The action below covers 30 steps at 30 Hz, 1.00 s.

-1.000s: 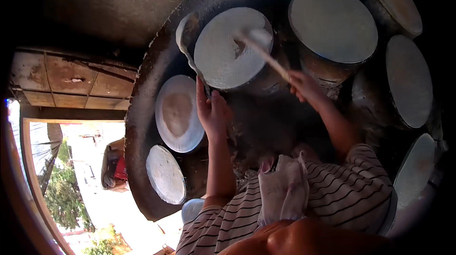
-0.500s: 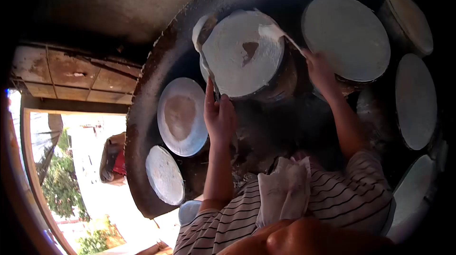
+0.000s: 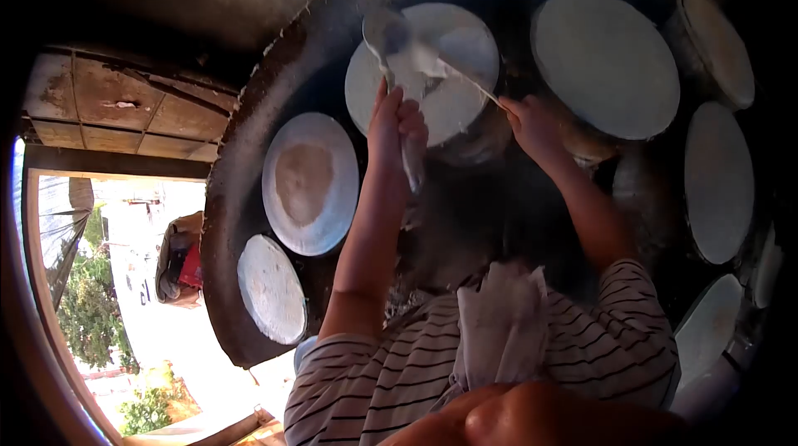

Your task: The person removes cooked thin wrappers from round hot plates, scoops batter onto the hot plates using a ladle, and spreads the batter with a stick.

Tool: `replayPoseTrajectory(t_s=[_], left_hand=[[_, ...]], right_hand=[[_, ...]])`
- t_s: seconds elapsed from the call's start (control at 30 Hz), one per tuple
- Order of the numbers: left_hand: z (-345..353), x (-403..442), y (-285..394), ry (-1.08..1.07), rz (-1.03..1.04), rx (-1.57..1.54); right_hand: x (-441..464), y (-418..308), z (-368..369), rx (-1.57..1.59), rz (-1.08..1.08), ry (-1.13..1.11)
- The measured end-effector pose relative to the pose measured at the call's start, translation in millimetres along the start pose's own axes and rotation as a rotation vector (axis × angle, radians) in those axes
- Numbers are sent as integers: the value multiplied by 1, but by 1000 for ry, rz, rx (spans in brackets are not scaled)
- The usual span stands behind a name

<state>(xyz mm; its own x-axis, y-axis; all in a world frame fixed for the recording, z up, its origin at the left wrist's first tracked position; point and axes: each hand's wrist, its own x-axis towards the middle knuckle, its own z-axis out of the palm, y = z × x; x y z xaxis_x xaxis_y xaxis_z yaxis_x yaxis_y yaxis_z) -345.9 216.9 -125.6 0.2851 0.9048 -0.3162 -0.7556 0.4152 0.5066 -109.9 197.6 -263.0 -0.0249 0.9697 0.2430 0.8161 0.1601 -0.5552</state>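
Observation:
My left hand point(image 3: 397, 126) is closed round the handle of a ladle point(image 3: 386, 32), whose bowl is over the left rim of a round, white-coated plate point(image 3: 449, 118). My right hand point(image 3: 532, 126) grips a thin stick-like handle point(image 3: 475, 84). Its pale, blurred end point(image 3: 430, 60) lies over the plate's white layer, near a small dark patch. Left of my left forearm is a round pan point(image 3: 332, 205) with a brown centre. A larger white-topped round plate point(image 3: 605, 64) is beyond my right hand.
Several more round plates ring me: a white one point(image 3: 272, 290) at lower left, a brownish one point(image 3: 716, 47) at upper right, and a grey-white one point(image 3: 720, 184) at right. A dark curved rim point(image 3: 218, 280) runs behind them. A white cloth point(image 3: 501, 330) hangs at my chest.
The ladle has swung from beside the plate to over its edge, and my left hand has moved up. My right hand and its tool have shifted left across the plate.

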Motion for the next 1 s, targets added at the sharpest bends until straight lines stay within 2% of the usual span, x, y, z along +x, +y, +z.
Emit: replayPoseTrajectory(t_s=[0.07, 0.1, 0.2, 0.23, 0.4, 0.47, 0.57, 0.67, 0.73, 0.77, 0.8, 0.87, 0.9, 0.93, 0.97, 1.0], left_hand=[[-31, 6, 16, -162, -273, -452], [-29, 2, 21, -129, -278, -471], [-29, -29, 22, 41, -295, -568], [-28, -34, 23, 65, -286, -607], [-28, -44, 30, 70, -234, -628], [-24, -45, 25, 86, -205, -665], [-21, -30, 22, 70, -271, -678], [-30, -8, 16, -14, -295, -623], [-37, -7, 2, 41, -247, -569], [-41, -4, -6, 74, -239, -546], [-41, -1, -12, 87, -228, -509], [-38, 0, -50, 352, -27, -322], [-25, -5, -72, 488, 93, -200], [-39, 5, -88, 483, 154, -329], [-38, 4, -93, 388, 196, -395], [-49, 3, -89, 72, 53, -730]], right_hand=[[31, 42, 0, -16, -9, 80], [38, 64, 8, -38, -5, 112], [13, 13, -14, 8, -57, -149], [6, 7, -10, 8, -129, -131], [58, 30, -6, 3, -181, -22], [49, 30, -11, 19, -292, -124], [8, 4, -54, -38, -274, -299], [-42, 28, -50, 71, -136, 3], [-76, 22, -17, 212, 125, 40], [-89, 6, -2, 370, 212, -20], [-88, -30, -7, 596, 494, -204], [-88, -62, 17, 904, 617, -287], [-84, -72, 26, 941, 602, -304], [-74, -81, 25, 786, 535, -371], [-75, -76, 33, 635, 330, -273], [-69, -68, 43, 484, 122, -162]])
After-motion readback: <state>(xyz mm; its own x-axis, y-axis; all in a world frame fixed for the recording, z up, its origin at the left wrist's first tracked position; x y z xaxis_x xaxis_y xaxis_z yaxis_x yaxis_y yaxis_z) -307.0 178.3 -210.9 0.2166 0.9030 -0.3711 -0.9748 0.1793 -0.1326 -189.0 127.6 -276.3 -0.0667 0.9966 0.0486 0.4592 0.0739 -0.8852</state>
